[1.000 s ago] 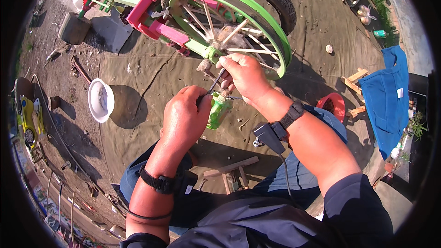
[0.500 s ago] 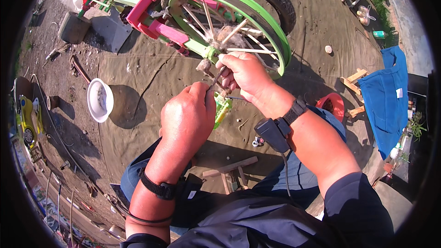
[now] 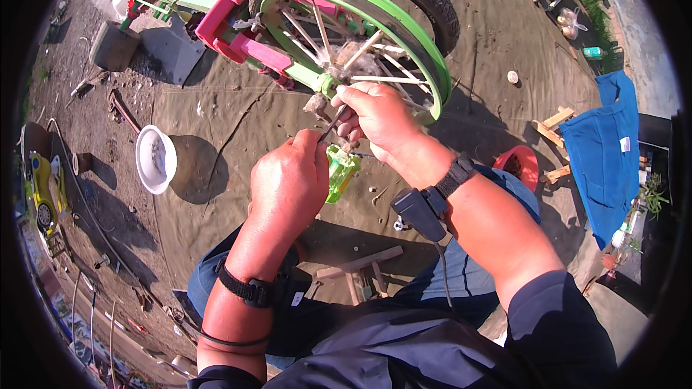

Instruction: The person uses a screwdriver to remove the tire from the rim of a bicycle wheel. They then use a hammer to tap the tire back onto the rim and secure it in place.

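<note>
In front of me lies a child's bicycle frame in pink and green. Its front wheel has a green rim, white spokes and a black tire; grey fluff clings around the hub. My left hand is closed on a thin dark metal rod, its near end hidden in the fist. My right hand sits right by the hub, fingers curled and pinching around the rod's far end. What its fingertips touch is partly hidden. Below the hands shows a bright green plastic piece.
A white bowl stands at left, a red bowl at right. Blue cloth hangs over a wooden stool. A low wooden stand is between my legs; a yellow toy car lies far left.
My left hand has shifted slightly left, so more of the rod and the green plastic piece shows. The right hand stays at the hub. The whole view has drifted a little.
</note>
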### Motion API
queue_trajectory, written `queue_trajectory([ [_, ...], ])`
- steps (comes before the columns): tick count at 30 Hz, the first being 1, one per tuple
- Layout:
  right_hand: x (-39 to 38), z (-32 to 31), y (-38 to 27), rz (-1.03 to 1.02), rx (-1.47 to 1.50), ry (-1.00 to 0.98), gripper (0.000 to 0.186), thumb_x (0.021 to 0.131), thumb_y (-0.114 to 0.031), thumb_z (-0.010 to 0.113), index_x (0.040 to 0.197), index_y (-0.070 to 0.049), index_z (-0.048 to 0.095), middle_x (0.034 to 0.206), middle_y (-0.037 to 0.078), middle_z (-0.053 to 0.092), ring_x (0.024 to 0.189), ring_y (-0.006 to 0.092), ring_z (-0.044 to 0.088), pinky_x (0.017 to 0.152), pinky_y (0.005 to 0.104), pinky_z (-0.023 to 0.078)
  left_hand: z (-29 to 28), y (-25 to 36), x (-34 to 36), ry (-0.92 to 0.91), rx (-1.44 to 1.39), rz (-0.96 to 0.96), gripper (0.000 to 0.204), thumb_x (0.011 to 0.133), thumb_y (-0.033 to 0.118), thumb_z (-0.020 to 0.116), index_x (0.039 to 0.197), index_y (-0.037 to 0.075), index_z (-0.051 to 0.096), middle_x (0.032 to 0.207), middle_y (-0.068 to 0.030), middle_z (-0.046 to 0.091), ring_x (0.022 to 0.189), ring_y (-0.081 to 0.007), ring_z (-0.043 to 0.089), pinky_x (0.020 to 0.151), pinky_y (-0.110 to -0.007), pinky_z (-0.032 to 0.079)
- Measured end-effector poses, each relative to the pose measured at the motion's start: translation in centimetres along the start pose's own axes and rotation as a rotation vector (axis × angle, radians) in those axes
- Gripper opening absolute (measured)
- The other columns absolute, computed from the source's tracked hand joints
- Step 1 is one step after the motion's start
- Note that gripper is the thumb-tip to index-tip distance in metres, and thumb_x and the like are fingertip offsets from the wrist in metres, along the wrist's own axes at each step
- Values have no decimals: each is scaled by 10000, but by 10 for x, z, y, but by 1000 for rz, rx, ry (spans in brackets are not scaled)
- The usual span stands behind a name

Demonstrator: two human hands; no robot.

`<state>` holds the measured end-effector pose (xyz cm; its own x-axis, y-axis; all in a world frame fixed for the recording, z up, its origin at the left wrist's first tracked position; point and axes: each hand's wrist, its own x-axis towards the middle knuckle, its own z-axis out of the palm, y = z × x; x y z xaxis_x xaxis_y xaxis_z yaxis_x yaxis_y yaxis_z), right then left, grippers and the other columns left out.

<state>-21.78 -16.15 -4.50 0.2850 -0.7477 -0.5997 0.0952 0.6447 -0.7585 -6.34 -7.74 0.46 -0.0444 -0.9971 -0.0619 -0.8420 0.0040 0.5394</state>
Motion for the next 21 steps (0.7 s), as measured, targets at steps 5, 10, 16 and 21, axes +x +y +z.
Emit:
queue_trajectory([
  [5,-1,2,-3,8,16,36,260,995,-270,577,912,-37,658,709,56,623,553,133,604,493,248,469,-4,2,2,-33,33,-11,161,950,202,597,959,43,626,743,-174,655,697,-384,666,628,-486,525],
  [10,-2,1,0,-4,-3,19,261,1000,-275,579,919,-40,658,714,53,627,560,124,603,499,246,473,-2,-4,-1,-84,-9,-64,172,963,201,580,980,37,627,777,-185,674,724,-403,670,652,-504,524],
  [16,0,-2,4,-34,-30,-10,258,1003,-285,574,928,-53,659,721,44,633,564,111,597,502,246,474,-4,-15,1,-272,-373,-290,264,1012,267,553,997,10,615,795,-215,660,787,-380,675,705,-458,513],
  [21,-2,-1,4,-46,4,-14,283,1007,-272,556,938,-16,656,739,63,622,566,127,622,488,250,472,10,-29,-3,-231,-579,-341,378,1079,326,456,1038,-2,640,880,-29,635,873,-112,582,780,-311,471],
])
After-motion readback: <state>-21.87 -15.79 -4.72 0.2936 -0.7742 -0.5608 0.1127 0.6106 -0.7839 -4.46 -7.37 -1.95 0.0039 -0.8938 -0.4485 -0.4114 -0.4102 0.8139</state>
